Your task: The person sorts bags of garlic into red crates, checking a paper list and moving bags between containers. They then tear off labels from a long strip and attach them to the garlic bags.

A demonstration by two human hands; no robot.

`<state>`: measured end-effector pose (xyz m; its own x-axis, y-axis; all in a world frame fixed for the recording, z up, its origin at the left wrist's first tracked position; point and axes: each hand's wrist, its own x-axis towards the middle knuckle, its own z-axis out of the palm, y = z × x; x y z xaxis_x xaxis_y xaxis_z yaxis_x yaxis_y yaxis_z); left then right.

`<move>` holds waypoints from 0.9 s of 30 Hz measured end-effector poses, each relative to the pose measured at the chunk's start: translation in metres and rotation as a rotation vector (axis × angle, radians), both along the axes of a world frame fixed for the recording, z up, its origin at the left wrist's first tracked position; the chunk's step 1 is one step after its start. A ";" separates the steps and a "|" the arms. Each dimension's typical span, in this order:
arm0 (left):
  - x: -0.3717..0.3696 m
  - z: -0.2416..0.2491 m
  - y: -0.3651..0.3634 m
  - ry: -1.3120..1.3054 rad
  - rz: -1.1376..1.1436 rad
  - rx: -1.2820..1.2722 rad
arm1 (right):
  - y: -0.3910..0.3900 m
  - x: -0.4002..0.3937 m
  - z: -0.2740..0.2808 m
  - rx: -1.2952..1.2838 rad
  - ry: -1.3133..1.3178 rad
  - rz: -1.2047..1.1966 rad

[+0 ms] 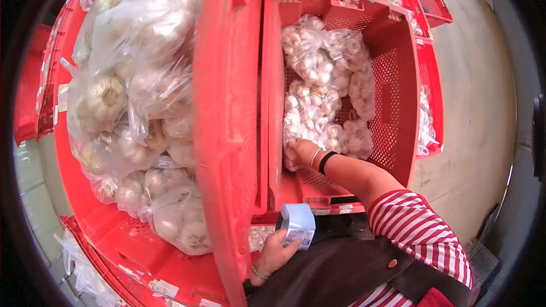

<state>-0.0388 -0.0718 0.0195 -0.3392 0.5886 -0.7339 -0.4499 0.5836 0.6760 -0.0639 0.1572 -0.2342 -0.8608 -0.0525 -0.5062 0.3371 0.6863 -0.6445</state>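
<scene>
My left hand (274, 256) is closed around a pale blue roll of labels (297, 219), close to my apron. Small print and a square code show on the label facing up. My right hand (301, 149) reaches down into a red crate (389, 108) at its near left corner. Its fingers are bent against a clear bag of garlic bulbs (292, 162); the fingertips are partly hidden by the plastic. Several more bags of garlic (315, 68) lie in the same crate, along its left side and middle.
Left of a tall red crate wall (227, 108), a larger heap of bagged garlic (131, 119) fills another crate. More red crates (431, 96) with garlic stand on the right, on the grey floor (469, 96). Plastic bags (85, 273) hang at lower left.
</scene>
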 end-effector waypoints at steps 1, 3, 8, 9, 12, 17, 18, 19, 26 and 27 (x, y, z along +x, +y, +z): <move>0.003 0.003 0.002 0.014 -0.004 0.006 | 0.001 0.003 -0.003 0.008 0.020 -0.014; 0.014 0.012 0.006 -0.103 0.032 -0.003 | 0.009 0.008 0.001 0.015 0.054 -0.030; 0.053 0.020 0.027 -0.337 0.139 0.140 | 0.075 0.032 0.115 -0.176 0.220 -0.459; 0.056 0.020 0.033 -0.323 0.128 0.196 | 0.093 0.049 0.135 -0.290 0.254 -0.542; 0.074 0.000 0.043 -0.285 0.079 0.163 | 0.149 0.109 0.232 -0.387 0.318 -0.654; 0.091 -0.002 0.089 -0.082 0.151 0.057 | 0.235 0.233 0.298 -0.272 0.491 -1.067; 0.088 0.001 0.104 -0.020 0.157 0.075 | 0.250 0.251 0.298 -0.268 0.529 -1.143; 0.085 0.006 0.119 0.043 0.159 0.093 | 0.266 0.265 0.294 -0.191 0.562 -1.159; 0.068 0.026 0.185 0.076 0.244 0.303 | 0.300 0.264 0.238 0.424 0.463 -0.744; 0.067 0.025 0.189 0.084 0.242 0.299 | 0.267 0.233 0.264 0.226 0.477 -0.820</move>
<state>0.0283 0.1168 0.0450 -0.5463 0.6676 -0.5059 -0.4860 0.2393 0.8406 0.1689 0.4247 0.0300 -0.7041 0.7099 -0.0200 0.5034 0.4790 -0.7192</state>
